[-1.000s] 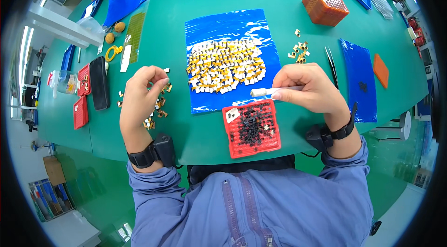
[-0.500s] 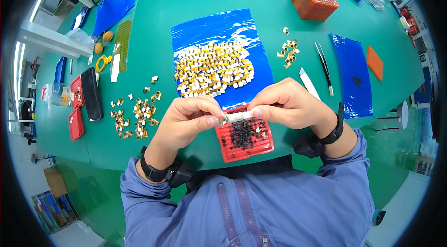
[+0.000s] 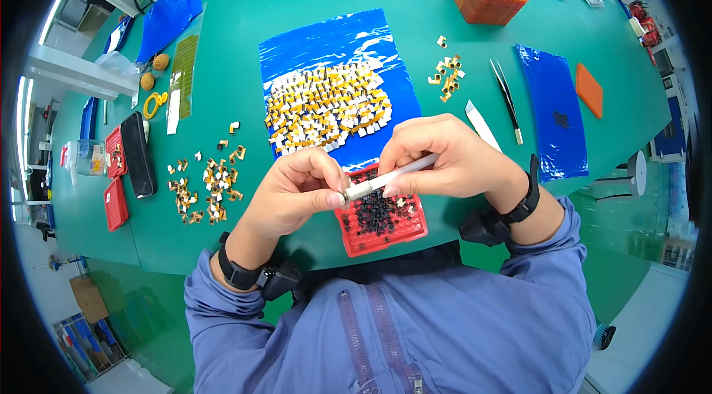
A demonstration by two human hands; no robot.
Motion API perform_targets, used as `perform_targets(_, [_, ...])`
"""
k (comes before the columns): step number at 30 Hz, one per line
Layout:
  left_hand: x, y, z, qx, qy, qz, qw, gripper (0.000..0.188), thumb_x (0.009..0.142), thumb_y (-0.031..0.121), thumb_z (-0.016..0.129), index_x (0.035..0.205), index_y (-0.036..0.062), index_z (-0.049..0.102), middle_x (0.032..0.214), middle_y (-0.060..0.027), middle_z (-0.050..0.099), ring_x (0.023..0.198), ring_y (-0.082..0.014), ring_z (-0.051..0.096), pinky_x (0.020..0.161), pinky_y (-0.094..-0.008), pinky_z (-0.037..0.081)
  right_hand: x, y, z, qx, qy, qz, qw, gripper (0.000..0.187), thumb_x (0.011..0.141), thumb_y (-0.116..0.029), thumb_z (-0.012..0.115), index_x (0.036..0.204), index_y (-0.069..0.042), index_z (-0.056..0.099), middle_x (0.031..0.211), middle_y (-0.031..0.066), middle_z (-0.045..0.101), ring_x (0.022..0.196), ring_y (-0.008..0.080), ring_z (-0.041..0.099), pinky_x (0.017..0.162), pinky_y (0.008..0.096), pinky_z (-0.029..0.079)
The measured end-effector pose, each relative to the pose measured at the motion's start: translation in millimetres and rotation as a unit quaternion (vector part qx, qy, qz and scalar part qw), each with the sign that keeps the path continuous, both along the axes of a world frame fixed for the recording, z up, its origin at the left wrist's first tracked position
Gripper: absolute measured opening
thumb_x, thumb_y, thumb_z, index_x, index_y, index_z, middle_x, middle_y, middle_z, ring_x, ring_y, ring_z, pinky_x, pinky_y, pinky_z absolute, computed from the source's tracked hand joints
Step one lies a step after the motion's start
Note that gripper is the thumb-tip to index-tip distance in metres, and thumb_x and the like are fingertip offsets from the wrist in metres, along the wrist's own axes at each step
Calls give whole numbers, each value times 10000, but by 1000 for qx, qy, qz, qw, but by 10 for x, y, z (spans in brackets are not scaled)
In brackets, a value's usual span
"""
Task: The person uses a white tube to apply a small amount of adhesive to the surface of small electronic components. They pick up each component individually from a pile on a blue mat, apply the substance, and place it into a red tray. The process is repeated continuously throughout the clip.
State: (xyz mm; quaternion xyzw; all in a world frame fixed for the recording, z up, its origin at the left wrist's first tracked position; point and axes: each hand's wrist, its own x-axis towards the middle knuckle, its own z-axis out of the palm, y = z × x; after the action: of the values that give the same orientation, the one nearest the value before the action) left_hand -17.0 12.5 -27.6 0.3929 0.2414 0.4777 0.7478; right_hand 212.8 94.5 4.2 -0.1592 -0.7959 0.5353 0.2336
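A slim white pen-like stick (image 3: 380,181) with a wider whitish sleeve at its left end spans both my hands. The fingertips of my left hand (image 3: 297,190) pinch the sleeve end. My right hand (image 3: 445,160) grips the white shaft, whose far end slants up to the right past the fingers. I cannot make out the exact kind of tool. Right below lies a red tray (image 3: 404,231) strewn with small black parts (image 3: 374,214) and a few pale ones. Beyond my hands, many small white-and-gold pieces (image 3: 326,108) cover a blue sheet (image 3: 315,41).
Loose gold pieces (image 3: 219,182) lie left, more (image 3: 449,75) at right. Tweezers (image 3: 507,101), a white blade-shaped strip (image 3: 482,125), a second blue sheet (image 3: 552,112) and an orange block (image 3: 589,90) lie right. An orange tray stack (image 3: 482,1) stands behind; a black case (image 3: 139,153) lies left.
The stick now tilts up to the right, with more of its white shaft showing. My right hand's grip has shifted along it. The whole view has slid slightly.
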Motion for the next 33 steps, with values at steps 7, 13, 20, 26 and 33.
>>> perform_targets(7, [-11,1,11,0,14,-13,1000,114,802,-15,665,837,27,565,828,-56,608,766,-110,584,693,-241,470,38,-14,2,-53,-64,32,996,135,846,-169,659,863,-37,640,612,15,545,537,88,469,487,255,362])
perform_targets(13, [-17,-5,-2,3,25,-5,1000,111,802,-12,667,836,27,569,832,-60,613,766,-111,590,689,-240,474,38,-16,90,-130,-85,42,987,124,858,-156,644,891,-38,624,634,10,565,551,84,478,503,245,373])
perform_targets(20, [-19,-1,2,9,34,-14,999,102,805,-12,665,832,27,574,837,-63,617,769,-111,591,688,-238,473,56,2,67,-92,-52,29,994,128,845,-144,666,883,-29,626,680,15,607,584,66,529,529,233,420])
perform_targets(26, [-12,2,12,8,35,-14,999,99,805,-10,666,828,25,576,832,-62,615,766,-115,588,683,-238,472,50,-17,-3,-89,-17,23,996,124,834,-127,670,897,-26,633,677,26,610,570,84,529,525,243,422])
perform_targets(33, [-27,-4,5,12,49,-21,999,105,799,-17,671,831,23,580,843,-62,609,770,-115,585,683,-245,477,58,8,105,-71,-68,35,995,89,837,-93,651,885,-20,634,701,48,609,582,105,549,520,251,415])
